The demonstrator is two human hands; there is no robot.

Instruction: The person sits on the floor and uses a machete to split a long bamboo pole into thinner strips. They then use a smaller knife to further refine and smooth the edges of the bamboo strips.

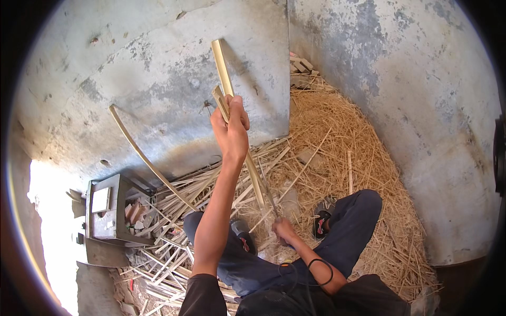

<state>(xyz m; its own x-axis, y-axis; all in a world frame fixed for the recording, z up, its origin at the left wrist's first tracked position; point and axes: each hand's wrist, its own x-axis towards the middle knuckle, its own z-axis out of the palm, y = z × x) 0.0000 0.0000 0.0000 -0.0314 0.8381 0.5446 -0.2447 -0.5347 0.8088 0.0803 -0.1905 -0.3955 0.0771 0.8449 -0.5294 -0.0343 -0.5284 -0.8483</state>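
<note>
Clamping the fingers of my left hand (231, 129) around tilted bamboo strips (222, 66), beyond my right hand (283, 231) closed on a thin blade (271, 199), I expect light, springy, sharp-edged stock, best held mid-length.

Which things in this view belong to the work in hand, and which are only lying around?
In the work:
- pale strips in the left hand
- blurred blade-like tool, apparently in the right hand

Lying around:
- straw-like shavings
- loose strips
- grey box

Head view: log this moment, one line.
left hand: gripping pale strips | right hand: holding thin tool | around: shavings, loose strips
</note>
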